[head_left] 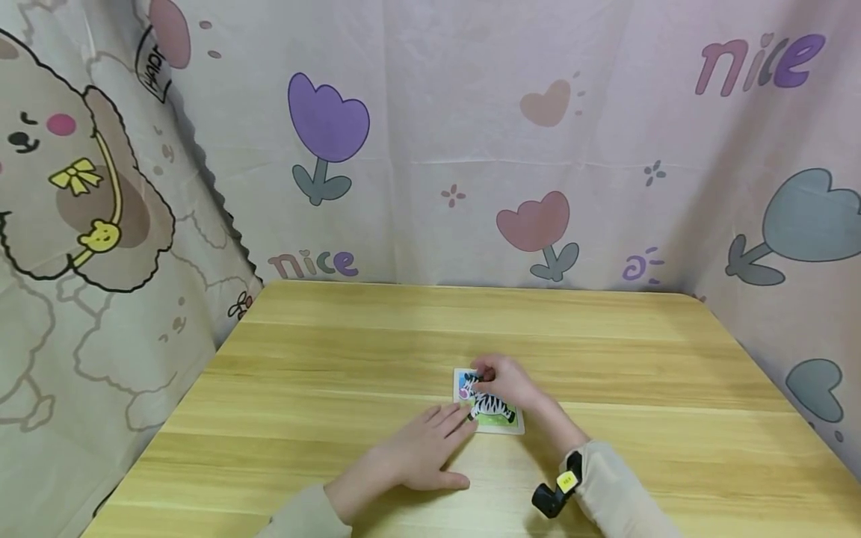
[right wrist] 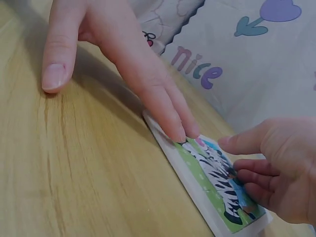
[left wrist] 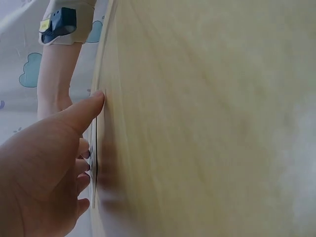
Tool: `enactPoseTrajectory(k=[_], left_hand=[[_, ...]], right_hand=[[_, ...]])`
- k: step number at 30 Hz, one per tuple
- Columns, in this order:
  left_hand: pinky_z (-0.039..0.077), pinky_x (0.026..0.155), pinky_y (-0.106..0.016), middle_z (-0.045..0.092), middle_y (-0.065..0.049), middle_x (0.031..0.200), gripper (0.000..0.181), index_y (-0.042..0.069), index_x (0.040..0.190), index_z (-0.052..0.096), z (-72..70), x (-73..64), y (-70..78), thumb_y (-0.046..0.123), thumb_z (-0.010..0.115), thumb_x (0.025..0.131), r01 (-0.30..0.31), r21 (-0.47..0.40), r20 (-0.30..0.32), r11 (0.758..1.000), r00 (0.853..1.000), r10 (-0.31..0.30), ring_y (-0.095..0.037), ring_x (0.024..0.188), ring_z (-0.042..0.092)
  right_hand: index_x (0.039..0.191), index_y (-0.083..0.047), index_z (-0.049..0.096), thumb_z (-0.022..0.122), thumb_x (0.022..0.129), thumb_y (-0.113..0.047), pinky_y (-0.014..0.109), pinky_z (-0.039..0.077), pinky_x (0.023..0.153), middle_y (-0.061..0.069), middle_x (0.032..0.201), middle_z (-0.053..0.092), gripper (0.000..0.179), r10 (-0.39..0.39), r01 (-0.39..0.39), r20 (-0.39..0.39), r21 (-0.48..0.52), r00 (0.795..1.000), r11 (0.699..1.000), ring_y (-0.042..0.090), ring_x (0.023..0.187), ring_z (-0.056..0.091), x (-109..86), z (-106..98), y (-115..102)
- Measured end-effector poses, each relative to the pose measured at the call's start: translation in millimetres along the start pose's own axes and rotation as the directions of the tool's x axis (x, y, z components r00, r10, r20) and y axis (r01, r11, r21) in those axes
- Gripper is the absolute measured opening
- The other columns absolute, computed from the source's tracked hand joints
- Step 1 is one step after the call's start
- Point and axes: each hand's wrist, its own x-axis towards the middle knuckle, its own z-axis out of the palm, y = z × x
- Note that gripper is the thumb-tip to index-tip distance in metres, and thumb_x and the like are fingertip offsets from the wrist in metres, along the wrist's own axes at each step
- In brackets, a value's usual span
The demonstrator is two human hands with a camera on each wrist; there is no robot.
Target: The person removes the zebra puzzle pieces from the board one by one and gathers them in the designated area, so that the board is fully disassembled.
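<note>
A: Left hand [head_left: 430, 452]?
B: Palm down, fingers straight, tips on the near-left part of the zebra puzzle [head_left: 494, 407]; thumb spread wide. Grip released.
A: Right hand [head_left: 513, 386]?
B: Forearm angled in from the right, fingers curled, tips at the upper part of the zebra puzzle. Whether they pinch a piece: cannot tell.
A: Puzzle location?
B: Flat on the wooden table [head_left: 303, 359], partly covered by both hands.

Left grip [head_left: 429, 450] outstretched, right grip [head_left: 508, 382] bent
</note>
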Motion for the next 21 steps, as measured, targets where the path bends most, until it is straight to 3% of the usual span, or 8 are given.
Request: enactPoseTrajectory(k=[4, 11, 21], left_hand=[[0.018, 0.112, -0.041, 0.014, -0.011, 0.154, 0.081, 0.013, 0.148, 0.024, -2.5, 0.5, 1.2, 0.066, 0.036, 0.088, 0.006, 0.003, 0.024, 1.0, 1.0, -0.007, -0.025, 0.14, 0.015], [0.017, 0.112, -0.04, 0.017, -0.01, 0.153, 0.08, 0.015, 0.147, 0.027, -1.8, 1.7, 0.6, 0.066, 0.039, 0.087, 0.014, -0.005, 0.036, 1.0, 0.999, -0.014, -0.024, 0.14, 0.015], [0.02, 0.111, -0.041, 0.018, -0.011, 0.152, 0.079, 0.017, 0.146, 0.029, -9.5, 1.6, 0.7, 0.066, 0.04, 0.086, 0.009, 0.021, 0.069, 1.0, 0.998, -0.01, -0.024, 0.139, 0.018]], right_hand=[[0.103, 0.001, 0.065, 0.075, 0.075, -0.008, 0.029, 0.047, 0.066, 0.004, 0.082, 0.057, 0.031, -0.021, 0.022, 0.019, -0.039, 1.0, 0.999, 0.015, 0.074, 0.051, 1.0, 1.9, -1.2], [0.104, -0.004, 0.068, 0.077, 0.074, -0.012, 0.038, 0.048, 0.076, 0.004, 0.092, 0.055, 0.033, 0.0, 0.003, 0.024, -0.126, 1.0, 0.992, 0.019, 0.085, 0.054, 1.9, 5.7, -5.0], [0.106, -0.006, 0.068, 0.076, 0.075, -0.015, 0.039, 0.047, 0.078, 0.005, 0.094, 0.054, 0.033, -0.002, 0.007, 0.027, -0.193, 1.0, 0.981, 0.019, 0.085, 0.052, -0.4, 4.3, -8.3]])
